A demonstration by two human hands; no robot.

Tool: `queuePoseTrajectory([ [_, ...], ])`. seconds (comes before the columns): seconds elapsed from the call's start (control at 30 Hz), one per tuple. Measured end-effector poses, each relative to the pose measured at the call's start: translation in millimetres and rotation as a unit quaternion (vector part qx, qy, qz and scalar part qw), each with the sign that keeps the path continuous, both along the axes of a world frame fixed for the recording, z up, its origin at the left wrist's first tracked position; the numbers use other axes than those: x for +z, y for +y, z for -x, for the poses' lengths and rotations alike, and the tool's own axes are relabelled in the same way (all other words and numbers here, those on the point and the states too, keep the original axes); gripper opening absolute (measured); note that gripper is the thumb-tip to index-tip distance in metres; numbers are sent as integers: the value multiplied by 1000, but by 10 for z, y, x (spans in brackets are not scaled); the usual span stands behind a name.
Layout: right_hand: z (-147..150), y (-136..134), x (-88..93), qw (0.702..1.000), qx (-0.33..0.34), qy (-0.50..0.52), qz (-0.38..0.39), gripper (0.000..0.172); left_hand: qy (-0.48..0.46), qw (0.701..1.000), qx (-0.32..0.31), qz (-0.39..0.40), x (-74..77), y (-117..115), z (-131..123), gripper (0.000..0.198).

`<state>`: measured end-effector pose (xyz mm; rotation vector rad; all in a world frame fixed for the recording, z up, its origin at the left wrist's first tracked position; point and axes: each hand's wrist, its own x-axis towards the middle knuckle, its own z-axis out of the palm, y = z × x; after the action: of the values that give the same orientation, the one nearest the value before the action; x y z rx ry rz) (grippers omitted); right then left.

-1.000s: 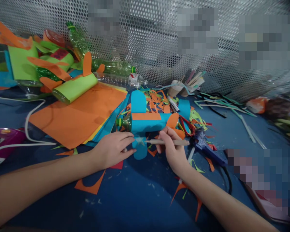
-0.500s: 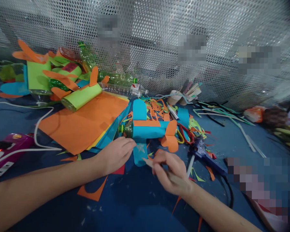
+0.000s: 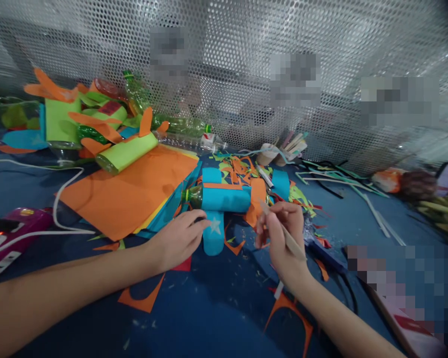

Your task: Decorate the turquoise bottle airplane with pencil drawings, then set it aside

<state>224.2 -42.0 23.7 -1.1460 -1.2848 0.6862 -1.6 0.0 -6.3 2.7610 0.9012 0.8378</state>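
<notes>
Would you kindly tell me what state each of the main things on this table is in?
Blue-wrapped bottle: lying on its side, capped
Blue wing: marked with a pale star
Pen: held in the right hand, tip away from the blue wing
Nearest green-wrapped bottle: lying on its side
Orange paper: lying flat
Purple box: small light lit
Glue gun: lying down, partly hidden

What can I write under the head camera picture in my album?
Left hand at the starred wing of a blue-wrapped bottle plane, right hand holding a pale pen.
</notes>
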Motion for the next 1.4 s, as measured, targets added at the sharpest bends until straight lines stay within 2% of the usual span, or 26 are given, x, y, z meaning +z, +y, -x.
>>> queuePoseTrajectory([
  [0.17,6,42,223,994,-8,97,48,15,-6,1000,20,10,26,-4,-4,30],
  [0.27,-29,62,299,988,-16,138,62,18,-22,1000,19,9,26,15,4,29],
  [0.43,-170,165,231,985,-78,142,-68,16,-20,1000,-1,-18,124,57,1,26],
  [0.5,-235,221,170,985,-93,117,-88,15,7,999,-3,-35,223,74,-26,27],
  [0.67,-343,321,34,993,-81,75,-43,17,39,996,13,-80,611,188,-226,28],
  [0.8,-351,324,0,993,-62,96,-36,14,59,996,34,-64,896,433,-489,22],
  [0.9,-329,316,7,990,-67,115,-43,10,101,994,23,-30,970,694,-701,30],
  [0.97,-313,318,23,986,-46,158,-26,16,103,994,28,-8,963,860,-827,33],
  [1.03,-305,324,50,973,-16,230,2,22,94,996,8,8,944,987,-926,38],
  [1.1,-311,328,85,958,4,284,32,24,86,995,-24,32,935,1062,-990,33],
  [1.23,-353,321,146,912,82,387,113,25,71,994,-61,58,957,1096,-1045,15],
  [1.4,-403,301,197,877,150,433,143,30,44,998,-18,52,979,1012,-1036,13],
])
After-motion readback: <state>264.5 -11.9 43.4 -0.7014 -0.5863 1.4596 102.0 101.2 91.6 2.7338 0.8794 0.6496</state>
